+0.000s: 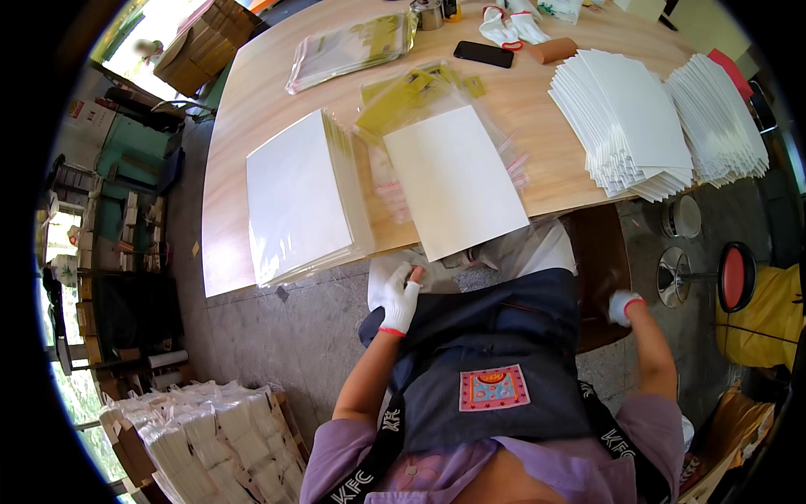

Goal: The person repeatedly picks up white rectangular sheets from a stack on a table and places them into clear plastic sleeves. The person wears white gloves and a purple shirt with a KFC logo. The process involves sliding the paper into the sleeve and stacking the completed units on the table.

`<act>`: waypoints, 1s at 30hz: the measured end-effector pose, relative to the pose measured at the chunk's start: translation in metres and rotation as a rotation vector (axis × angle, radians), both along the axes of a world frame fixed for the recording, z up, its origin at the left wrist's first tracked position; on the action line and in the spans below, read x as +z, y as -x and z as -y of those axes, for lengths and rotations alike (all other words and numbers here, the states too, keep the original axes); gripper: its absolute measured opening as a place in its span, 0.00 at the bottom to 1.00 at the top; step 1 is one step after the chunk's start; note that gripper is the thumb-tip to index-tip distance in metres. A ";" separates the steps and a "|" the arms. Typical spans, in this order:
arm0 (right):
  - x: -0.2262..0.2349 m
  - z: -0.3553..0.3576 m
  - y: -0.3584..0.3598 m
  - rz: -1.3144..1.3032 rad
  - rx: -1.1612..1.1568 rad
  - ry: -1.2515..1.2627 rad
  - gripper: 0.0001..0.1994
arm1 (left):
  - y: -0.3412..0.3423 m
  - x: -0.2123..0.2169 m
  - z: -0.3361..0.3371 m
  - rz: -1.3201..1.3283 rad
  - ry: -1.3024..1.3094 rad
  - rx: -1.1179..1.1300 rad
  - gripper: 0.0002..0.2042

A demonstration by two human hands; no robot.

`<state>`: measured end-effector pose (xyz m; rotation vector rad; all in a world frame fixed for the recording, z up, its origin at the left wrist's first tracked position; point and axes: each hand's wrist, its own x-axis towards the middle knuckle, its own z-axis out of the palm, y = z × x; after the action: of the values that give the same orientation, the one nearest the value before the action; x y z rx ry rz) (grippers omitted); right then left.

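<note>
My left hand [401,302], in a white glove with a red cuff and bare fingertips, is over my lap, just below the table's front edge. Its fingers look loosely apart, with nothing seen in them. My right hand [624,307], gloved too, is by a brown cardboard box [603,252] beside my right leg. Motion blurs its fingers, so a grip cannot be made out. On the table before me, a white board [457,181] lies on clear bags with yellow print [407,97]. Left of it stands a stack of white boards in clear wrap [298,197].
Fanned stacks of white boards [625,118] lie at the table's right. A phone [484,55], more clear bags [348,50] and white gloves [512,29] are toward the back. Wrapped bundles [214,437] stand at lower left; a red-seated stool [736,275] is at right.
</note>
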<state>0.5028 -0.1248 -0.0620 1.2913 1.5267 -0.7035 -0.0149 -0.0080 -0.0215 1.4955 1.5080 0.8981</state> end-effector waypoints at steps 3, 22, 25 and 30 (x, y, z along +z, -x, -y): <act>0.024 -0.026 0.041 -0.054 -0.409 -0.433 0.13 | -0.012 0.010 -0.007 -0.433 -0.516 -0.071 0.12; 0.089 -0.132 0.207 -1.162 -1.316 -0.746 0.09 | -0.025 0.060 -0.014 0.881 0.310 0.225 0.17; 0.055 -0.135 0.216 -1.439 -1.361 -0.515 0.05 | -0.011 0.111 -0.015 0.535 0.044 0.128 0.16; 0.121 -0.160 0.300 -1.638 -1.257 -0.160 0.05 | 0.061 0.165 0.005 0.144 -0.335 0.302 0.14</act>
<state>0.2025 0.0353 0.0593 1.8145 1.6479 -3.0170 -0.0763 -0.0129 0.1440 1.4136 1.5548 1.4657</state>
